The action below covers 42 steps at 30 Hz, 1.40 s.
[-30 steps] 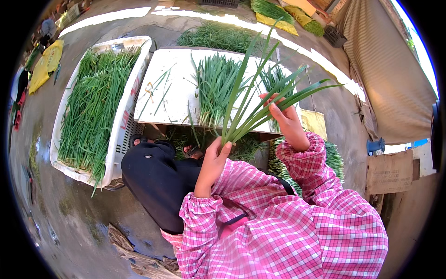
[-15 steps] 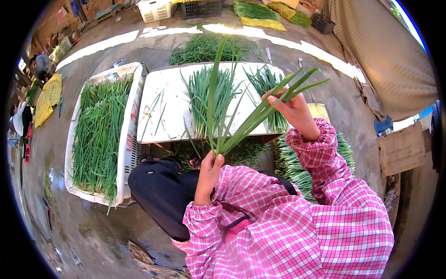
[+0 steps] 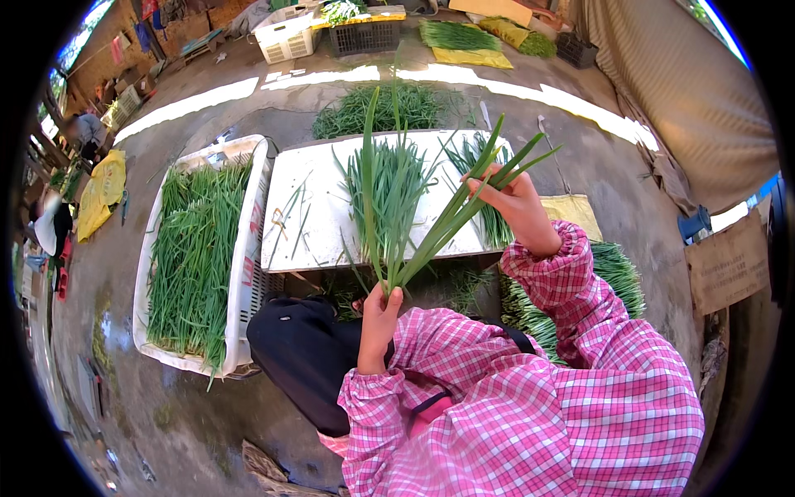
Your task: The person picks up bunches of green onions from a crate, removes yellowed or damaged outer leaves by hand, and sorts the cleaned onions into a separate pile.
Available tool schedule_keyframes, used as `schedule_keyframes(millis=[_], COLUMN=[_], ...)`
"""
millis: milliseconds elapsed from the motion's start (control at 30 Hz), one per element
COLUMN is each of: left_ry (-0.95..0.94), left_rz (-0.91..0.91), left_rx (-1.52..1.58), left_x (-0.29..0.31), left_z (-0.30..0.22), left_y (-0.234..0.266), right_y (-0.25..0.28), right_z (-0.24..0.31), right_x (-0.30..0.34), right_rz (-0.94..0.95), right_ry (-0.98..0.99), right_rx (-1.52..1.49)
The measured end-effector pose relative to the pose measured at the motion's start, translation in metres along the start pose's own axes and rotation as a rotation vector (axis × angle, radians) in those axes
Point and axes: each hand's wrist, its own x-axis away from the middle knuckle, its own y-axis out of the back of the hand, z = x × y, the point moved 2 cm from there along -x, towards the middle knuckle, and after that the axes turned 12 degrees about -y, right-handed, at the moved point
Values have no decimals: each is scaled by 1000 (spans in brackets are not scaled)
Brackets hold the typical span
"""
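My left hand (image 3: 380, 323) is closed round the lower ends of a small bunch of long green garlic chives (image 3: 426, 247), held above my lap. The leaves fan out: some rise straight up, others slant to the right. At their upper right end, my right hand (image 3: 520, 203) pinches the leaf tips between thumb and fingers. Behind the bunch stands a white tabletop (image 3: 310, 240) with a thick pile of chives (image 3: 385, 186) in its middle. A second pile (image 3: 476, 157) lies at its right end, partly hidden by my right hand.
Left of the table is a white plastic crate (image 3: 245, 273) full of chives. More chives are stacked by my right arm (image 3: 617, 273), and a loose heap (image 3: 377, 108) lies on the floor beyond the table. People are at the far left.
The view has shifted, so the table and crate sit lower and farther right. My right hand has slid a little along the leaves toward their tips; my left keeps its hold.
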Motion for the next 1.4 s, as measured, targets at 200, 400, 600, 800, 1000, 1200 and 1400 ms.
schedule_keyframes(millis=[200, 400, 600, 800, 1000, 1200, 1400], left_ry=[-132, -159, -186, -229, -150, -284, -78], left_rz=[-140, -153, -152, -139, -121, -50, -19], left_rx=[-46, -82, -131, -233, -291, -384, -328], left_x=[-3, -4, -2, -2, -1, -4, -7], left_z=[-5, -8, -8, 2, 0, 10, 8], left_y=[10, 8, 11, 14, 12, 10, 4], right_y=[-5, 8, 28, 34, 32, 25, 22], right_z=[-2, -2, -7, 5, 7, -4, -16], right_x=[-1, -1, -9, -8, -6, -12, -19], right_rz=[-93, -116, -112, -34, -3, -65, -167], right_ry=[-46, -79, 14, 170, 430, 486, 537], right_rx=[-98, -21, 137, 526, 1153, 1312, 1338])
